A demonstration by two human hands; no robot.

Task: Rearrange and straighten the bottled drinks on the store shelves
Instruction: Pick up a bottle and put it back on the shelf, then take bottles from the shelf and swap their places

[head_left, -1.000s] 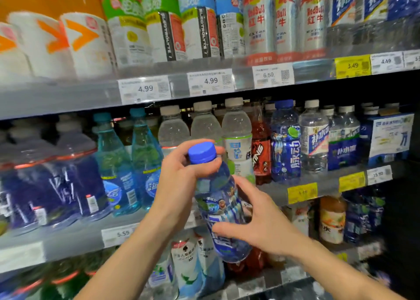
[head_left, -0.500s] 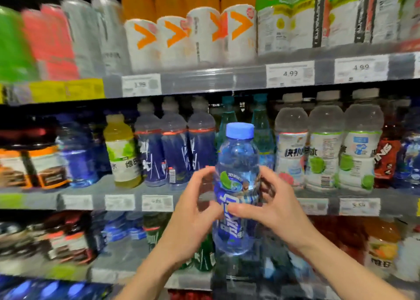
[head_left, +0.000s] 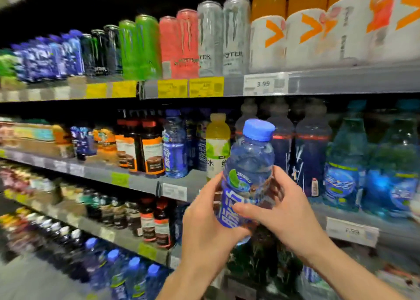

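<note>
Matching bottle (head_left: 175,145) stands at left on the middle shelf (head_left: 141,181), beside a yellow bottle (head_left: 217,145). We see the left hand (head_left: 205,222) and right hand (head_left: 285,213) both curled round the blue bottle (head_left: 248,174), held upright before the shelf. Step: carrying. Next, we judge, setting it beside its match.
</note>
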